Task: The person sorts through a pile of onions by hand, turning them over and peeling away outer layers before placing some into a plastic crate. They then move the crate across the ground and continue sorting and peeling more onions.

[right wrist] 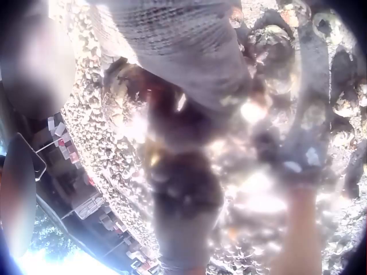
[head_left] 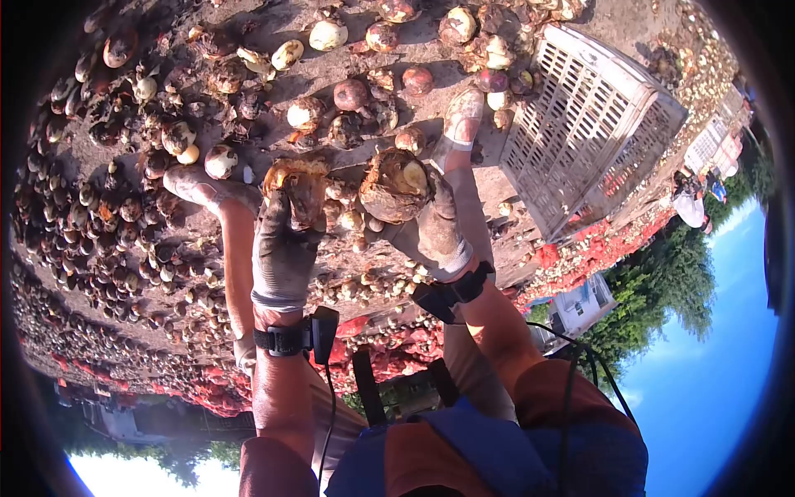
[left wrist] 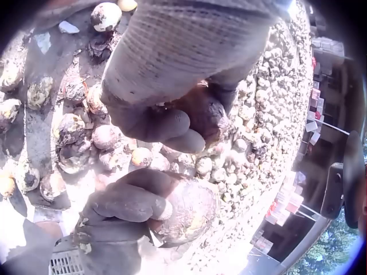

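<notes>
My left hand (head_left: 283, 248), in a grey glove with dark fingers, grips a brownish onion (head_left: 305, 199) with loose dry skin. Beside it on the right, my right hand (head_left: 435, 228) in a similar glove holds a larger round onion (head_left: 389, 195) with papery, partly peeled skin. Both are held in front of me over the ground, close together. In the left wrist view the left hand's fingers curl round a dark purple onion (left wrist: 207, 114), and the right hand's fingers (left wrist: 135, 203) wrap the side of the other onion (left wrist: 186, 209). The right wrist view is blurred and overexposed.
Many loose onions (head_left: 351, 94) lie on the bare soil, thickest at the left. A slatted plastic crate (head_left: 571, 116) stands at the right, near my right foot (head_left: 462, 116). Red mesh bags (head_left: 397, 352) lie in a row behind. Another person (head_left: 689, 203) is far right.
</notes>
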The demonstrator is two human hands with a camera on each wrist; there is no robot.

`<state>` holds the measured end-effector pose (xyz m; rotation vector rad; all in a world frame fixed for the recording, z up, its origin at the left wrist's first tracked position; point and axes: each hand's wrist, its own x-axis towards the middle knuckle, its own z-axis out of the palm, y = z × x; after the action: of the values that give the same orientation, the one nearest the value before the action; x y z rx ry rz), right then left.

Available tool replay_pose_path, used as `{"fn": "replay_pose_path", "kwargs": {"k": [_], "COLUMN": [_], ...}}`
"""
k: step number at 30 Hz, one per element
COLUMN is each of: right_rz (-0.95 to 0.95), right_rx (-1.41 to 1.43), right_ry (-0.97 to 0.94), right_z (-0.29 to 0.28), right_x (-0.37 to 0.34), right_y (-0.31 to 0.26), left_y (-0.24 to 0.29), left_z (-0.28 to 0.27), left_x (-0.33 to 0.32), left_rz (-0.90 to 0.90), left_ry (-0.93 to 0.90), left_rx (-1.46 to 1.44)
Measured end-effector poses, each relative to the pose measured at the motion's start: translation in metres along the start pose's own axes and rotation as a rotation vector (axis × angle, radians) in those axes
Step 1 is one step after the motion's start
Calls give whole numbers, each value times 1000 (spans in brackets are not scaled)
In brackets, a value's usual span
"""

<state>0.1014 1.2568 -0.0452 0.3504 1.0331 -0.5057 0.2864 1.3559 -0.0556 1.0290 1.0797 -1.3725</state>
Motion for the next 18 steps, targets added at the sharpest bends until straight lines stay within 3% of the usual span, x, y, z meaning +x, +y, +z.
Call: {"fn": "replay_pose_path", "kwargs": {"k": [1, 3, 6, 9, 11, 15, 18], "right_rz": [-23, -68, -243, -44, -52, 25, -27], "right_rx": [-62, -187, -587, -51, -20, 75, -71], "right_ry": [-31, -93, 96, -155, -156, -231, -184], "right_z": [-4, -21, -41, -35, -55, -27, -38], "right_x": [1, 4, 2, 0, 4, 6, 2], "right_y": [-2, -4, -1, -6, 0, -9, -9], "left_y": [1, 10, 1, -4, -6, -10, -9], "left_z": [2, -17, 11, 10, 13, 13, 13], "left_x": [3, 13, -3, 1, 3, 3, 2], "left_rz": [60, 35, 220, 123, 84, 133, 144], "left_ry": [11, -401, -24, -104, -164, -178, -180], "left_rx": [-8, -70, 335, 202, 208, 325, 338]}}
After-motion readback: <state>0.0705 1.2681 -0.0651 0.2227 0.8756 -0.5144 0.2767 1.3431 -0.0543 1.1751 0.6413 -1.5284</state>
